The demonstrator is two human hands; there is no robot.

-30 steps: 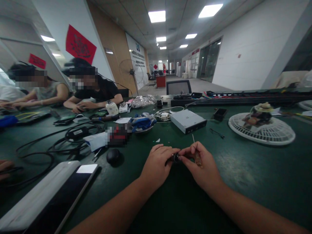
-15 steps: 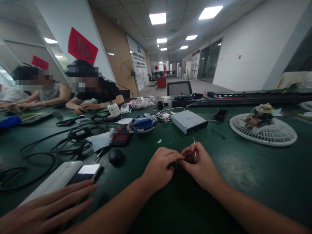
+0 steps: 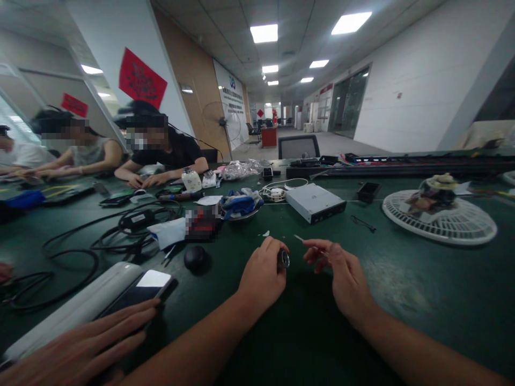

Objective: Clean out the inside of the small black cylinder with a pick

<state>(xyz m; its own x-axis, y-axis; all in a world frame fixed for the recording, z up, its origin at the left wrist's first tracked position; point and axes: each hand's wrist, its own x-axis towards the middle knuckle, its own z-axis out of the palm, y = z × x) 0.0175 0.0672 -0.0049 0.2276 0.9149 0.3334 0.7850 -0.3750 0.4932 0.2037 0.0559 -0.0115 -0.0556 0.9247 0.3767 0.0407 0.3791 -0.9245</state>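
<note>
Cylindrical part, small and dark with a shiny ring at its open end, is in the left hand in the head view, above the near middle of the green tabletop. The left hand's fingers are curled round it, pinching it, with the ringed end facing right. The right hand is just to the right, apart from the part, its thumb and fingers pinching a slim screwdriver. The screwdriver's pale shaft points left and away; its handle is mostly hidden by the fingers.

Left of the hands sits a rounded black mouse. Beyond it are a white packet and loops of black cable. At the near left, another person's hand is spread over a dark glossy slab, beside a long white object.

Farther off, blue and white fabric is heaped in a shallow bowl. To its right are a coiled white cable and a flat grey metal box with a black front. Right of the box are a small black tray and, nearer, a thin dark tool. A round white grille lies at the right, with a motor-like piece on it. Crumpled clear plastic lies at the far side, and more people sit at the far left with their arms on the tabletop.
</note>
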